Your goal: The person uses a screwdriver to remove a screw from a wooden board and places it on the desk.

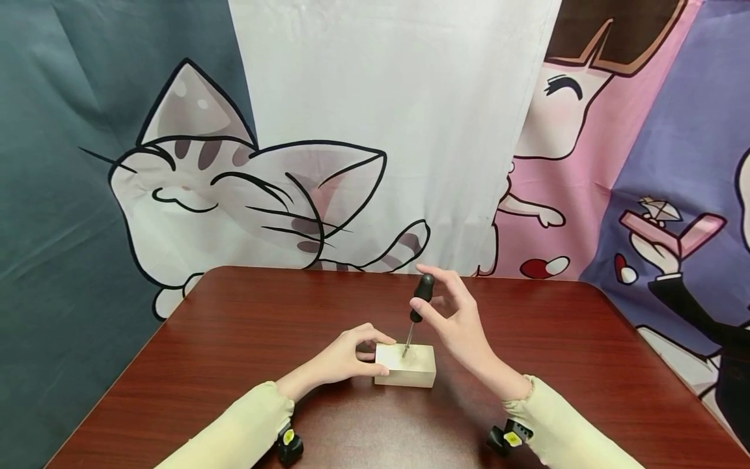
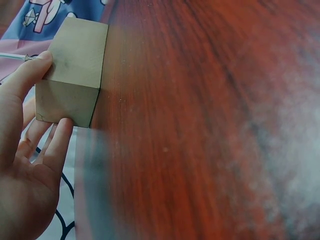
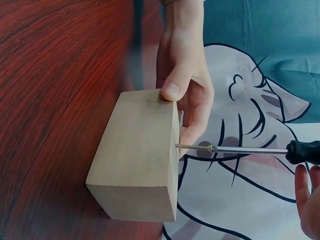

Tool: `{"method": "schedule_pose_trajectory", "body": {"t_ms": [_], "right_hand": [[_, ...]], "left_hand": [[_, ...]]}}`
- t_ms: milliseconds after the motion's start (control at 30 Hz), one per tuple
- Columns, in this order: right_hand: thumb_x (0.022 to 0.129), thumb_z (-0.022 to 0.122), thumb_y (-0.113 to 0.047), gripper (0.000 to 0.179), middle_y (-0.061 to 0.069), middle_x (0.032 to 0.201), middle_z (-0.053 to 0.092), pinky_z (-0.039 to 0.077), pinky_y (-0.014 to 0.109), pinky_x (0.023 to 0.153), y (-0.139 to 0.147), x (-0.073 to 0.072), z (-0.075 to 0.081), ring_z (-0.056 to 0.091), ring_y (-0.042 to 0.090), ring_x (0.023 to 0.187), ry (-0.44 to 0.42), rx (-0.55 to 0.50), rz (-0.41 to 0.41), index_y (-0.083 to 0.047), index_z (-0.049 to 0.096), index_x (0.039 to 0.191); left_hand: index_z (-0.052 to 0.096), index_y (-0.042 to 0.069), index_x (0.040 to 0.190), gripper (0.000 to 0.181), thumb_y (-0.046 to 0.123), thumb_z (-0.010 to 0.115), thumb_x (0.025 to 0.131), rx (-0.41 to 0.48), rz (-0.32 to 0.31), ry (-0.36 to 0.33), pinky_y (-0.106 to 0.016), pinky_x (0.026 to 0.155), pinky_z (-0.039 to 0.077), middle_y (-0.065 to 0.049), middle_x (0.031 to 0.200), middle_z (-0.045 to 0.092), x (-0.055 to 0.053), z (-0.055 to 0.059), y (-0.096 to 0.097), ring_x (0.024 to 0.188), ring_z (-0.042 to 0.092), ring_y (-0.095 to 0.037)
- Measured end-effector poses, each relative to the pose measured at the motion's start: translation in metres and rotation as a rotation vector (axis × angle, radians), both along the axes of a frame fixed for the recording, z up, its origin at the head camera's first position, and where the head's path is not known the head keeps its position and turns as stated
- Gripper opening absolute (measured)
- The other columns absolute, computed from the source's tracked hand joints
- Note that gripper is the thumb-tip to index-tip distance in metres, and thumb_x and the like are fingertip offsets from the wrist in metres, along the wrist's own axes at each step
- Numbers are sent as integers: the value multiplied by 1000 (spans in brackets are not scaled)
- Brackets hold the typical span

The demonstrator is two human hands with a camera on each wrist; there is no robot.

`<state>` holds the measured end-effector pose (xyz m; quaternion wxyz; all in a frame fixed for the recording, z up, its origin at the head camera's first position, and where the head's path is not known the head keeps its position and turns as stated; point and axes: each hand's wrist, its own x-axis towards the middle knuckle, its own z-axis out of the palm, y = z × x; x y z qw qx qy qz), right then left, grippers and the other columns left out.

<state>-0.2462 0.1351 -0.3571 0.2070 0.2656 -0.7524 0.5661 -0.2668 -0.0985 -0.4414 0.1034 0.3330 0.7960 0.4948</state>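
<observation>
A pale wooden block (image 1: pixel 405 378) lies on the table. My left hand (image 1: pixel 342 356) grips its left end, thumb on the near side and fingers at the far side. In the right wrist view, a brass-coloured threaded screw (image 3: pixel 194 147) stands in the block's top face, much of its thread exposed. The tip of a screwdriver (image 3: pixel 250 150) meets the screw's head. Above the block, my right hand (image 1: pixel 459 322) holds the screwdriver's black handle (image 1: pixel 423 288) between thumb and fingers. The tool leans slightly to the right.
The reddish-brown wooden table (image 1: pixel 263 312) reaches back to a cartoon-printed cloth (image 1: pixel 381 78). A dark camera is strapped at each wrist, the left one (image 1: pixel 290 445) and the right one (image 1: pixel 508 438) close to the tabletop.
</observation>
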Motion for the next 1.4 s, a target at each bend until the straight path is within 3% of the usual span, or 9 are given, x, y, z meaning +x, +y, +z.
{"method": "schedule_pose_trajectory", "body": {"t_ms": [167,400,533,667,833,1100,1400], "right_hand": [[90,72,-7,54,5,109,60,59,24,70,1,0,1,67,11,85,-8,5,13,-23,56,138],[98,58,-3,50,5,121,67,58,22,90,3,1,2,67,10,106,-33,-8,65,-22,49,144],[99,55,-2,50,7,125,67,57,23,95,2,2,2,67,14,113,-35,-21,100,-20,48,145],[96,63,-5,52,7,123,68,58,22,91,1,2,2,67,11,110,-22,-14,71,-22,50,143],[93,68,-9,51,6,116,68,59,22,79,1,1,1,68,9,95,-14,6,9,-25,54,140],[97,62,-7,54,7,116,69,56,20,92,2,2,4,66,8,104,-4,27,11,-25,49,145],[96,62,-6,53,7,116,69,54,17,93,5,3,4,66,7,106,-9,5,2,-26,50,144]], "left_hand": [[67,21,124,44,23,82,82,0,-1,-3,-26,94,58,-5,111,59,0,0,0,104,57,-15],[67,21,123,44,22,82,82,-2,5,-13,-26,94,58,-5,111,59,0,0,0,105,58,-16],[67,22,123,44,23,82,82,-7,8,-14,-26,94,58,-5,111,59,0,-1,0,106,58,-16],[67,22,123,44,22,82,82,-6,6,-8,-26,94,58,-5,111,59,0,-1,0,106,57,-16],[67,22,123,44,23,82,82,-3,3,-7,-26,94,58,-5,111,59,-1,-2,0,105,57,-15],[67,22,123,44,23,82,82,-11,7,-7,-26,94,58,-5,110,59,0,0,0,103,57,-15],[67,22,123,44,23,83,81,-12,17,-8,-27,93,58,-5,109,60,0,-1,1,103,58,-15]]}}
